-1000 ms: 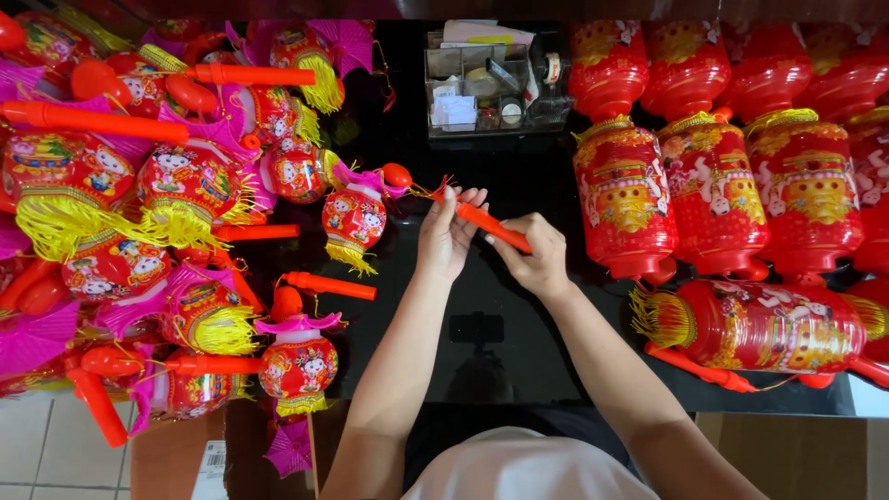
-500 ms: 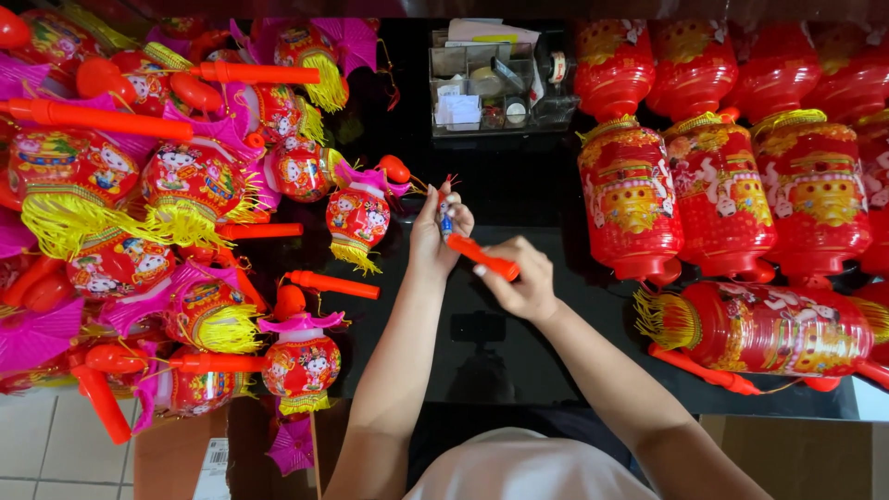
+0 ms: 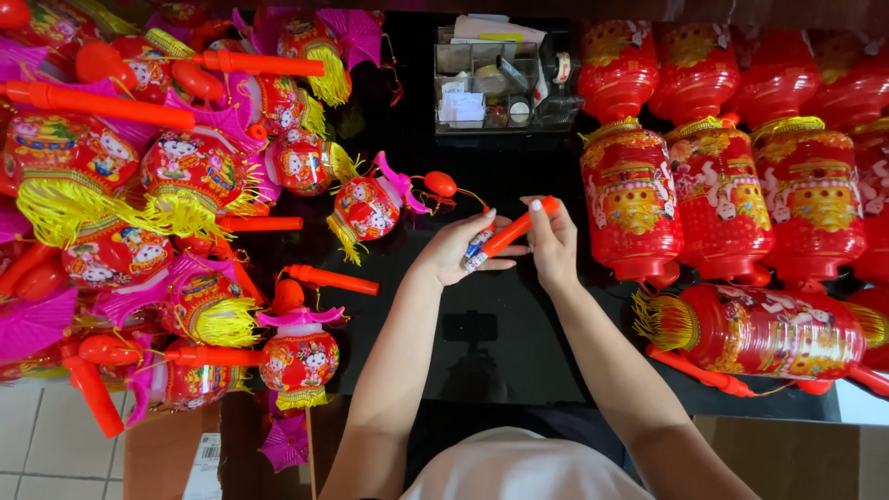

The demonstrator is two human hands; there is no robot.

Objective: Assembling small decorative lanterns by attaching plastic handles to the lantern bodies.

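Note:
Both hands meet over a black table point(image 3: 519, 324) around an orange plastic lantern handle point(image 3: 515, 231). My right hand point(image 3: 554, 243) grips the handle's upper end. My left hand point(image 3: 460, 250) holds its lower end together with a small blue-and-white cylinder point(image 3: 477, 246), seemingly a battery. A thin wire runs from the handle to a small round red and pink lantern point(image 3: 372, 206) lying just left of my left hand, with a yellow tassel and a red bulb point(image 3: 441, 183).
A heap of small round lanterns point(image 3: 176, 185) with orange handles covers the left side. Tall red cylinder lanterns point(image 3: 634, 199) stand at the right; one point(image 3: 769, 333) lies on its side. A clear organizer box point(image 3: 495, 88) sits at the back.
The orange handle has swung from pointing down-right to pointing up-right. My right hand rose to its upper end, and my left hand closed on the lower end with the small cylinder.

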